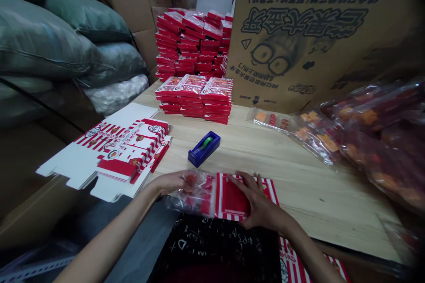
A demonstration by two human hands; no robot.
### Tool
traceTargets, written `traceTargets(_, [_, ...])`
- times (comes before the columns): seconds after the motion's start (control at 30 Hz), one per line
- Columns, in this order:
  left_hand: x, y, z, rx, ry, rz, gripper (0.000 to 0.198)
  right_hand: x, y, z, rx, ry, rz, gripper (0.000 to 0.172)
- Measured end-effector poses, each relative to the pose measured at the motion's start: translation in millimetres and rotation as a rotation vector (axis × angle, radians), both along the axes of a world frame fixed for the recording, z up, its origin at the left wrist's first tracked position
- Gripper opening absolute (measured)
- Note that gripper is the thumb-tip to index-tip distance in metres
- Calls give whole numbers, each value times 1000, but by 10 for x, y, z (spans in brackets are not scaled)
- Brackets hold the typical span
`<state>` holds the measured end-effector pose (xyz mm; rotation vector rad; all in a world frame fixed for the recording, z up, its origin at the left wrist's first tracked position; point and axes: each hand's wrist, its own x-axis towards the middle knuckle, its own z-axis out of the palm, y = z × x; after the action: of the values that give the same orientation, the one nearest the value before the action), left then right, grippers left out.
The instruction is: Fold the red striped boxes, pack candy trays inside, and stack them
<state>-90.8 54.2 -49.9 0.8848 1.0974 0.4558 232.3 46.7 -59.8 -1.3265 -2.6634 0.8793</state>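
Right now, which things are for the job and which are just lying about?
In the job:
Packet, in the left hand
Box, under the right hand
Probably the matching flat boxes, stacked boxes and clear bags

Just lying about, it seems:
Sacks
Big carton
Tape holder, untouched

A pale wood-grain table (308, 190) carries stacked red-and-white boxes (195, 97), flat printed red-and-white cardboard sheets (129, 141), a blue plastic tape dispenser (202, 152) — and, at right, heaped clear plastic packets (372, 141).

Black garment (226, 252) with white formulas (244, 239)
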Motion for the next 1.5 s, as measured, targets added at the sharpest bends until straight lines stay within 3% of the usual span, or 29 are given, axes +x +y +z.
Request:
traceTargets(0.13, [231, 10, 21, 74, -54, 36, 30, -21, 2, -33, 11, -7, -36, 127])
traceTargets(0.27, [46, -142, 80, 210, 11, 207, 39, -16, 4, -107, 72, 38, -103, 127])
traceTargets(0.37, [-77, -239, 87, 199, 46, 198, 39, -16, -25, -129, 107, 82, -107, 125])
traceTargets(0.47, [-13, -259, 163, 227, 33, 227, 36, -36, -108, -53, 132, 135, -127, 124])
traceTargets(0.53, [94, -245, 294, 254, 28, 231, 33, -87, -188, 38, 137, 175, -147, 125])
traceTargets(0.7, [371, -245, 645, 433, 180, -30, 19, -345, -435, 196, 246, 254, -205, 134])
traceTargets(0.8, [502, -252, 670, 628, 298, -110, 23, -460, -582, 181, 288, 270, -261, 139])
traceTargets(0.93, [639, -243, 685, 710, 312, -181, 26, -467, -708, 131, 278, 286, -370, 137])
traceTargets(1.0, [697, -283, 776, 754, 326, -116, 19, -450, -731, 150, 293, 327, -450, 137])
traceTargets(1.07, [759, -381, 888, 833, 363, 97, 18, -457, -753, 205, 288, 403, -554, 132])
traceTargets(1.13, [838, -531, 945, 879, 355, 350, 50, -497, -807, 271, 271, 476, -694, 127])
traceTargets(1.2, [932, -702, 905, 808, 244, 439, 74, -550, -909, 319, 259, 501, -810, 129])
traceTargets(1.27, [1015, -847, 794, 642, 102, 362, 65, -566, -1043, 348, 231, 525, -850, 135])
traceTargets(1.33, [1051, -935, 666, 513, 44, 300, 49, -507, -1166, 368, 117, 637, -861, 130])
traceTargets(1.47, [998, -972, 417, 323, -61, 137, 50, -269, -1241, 298, -295, 991, -963, 79])
traceTargets(1.5, [987, -977, 346, 268, -90, 112, 52, -227, -1233, 235, -380, 1039, -987, 73])
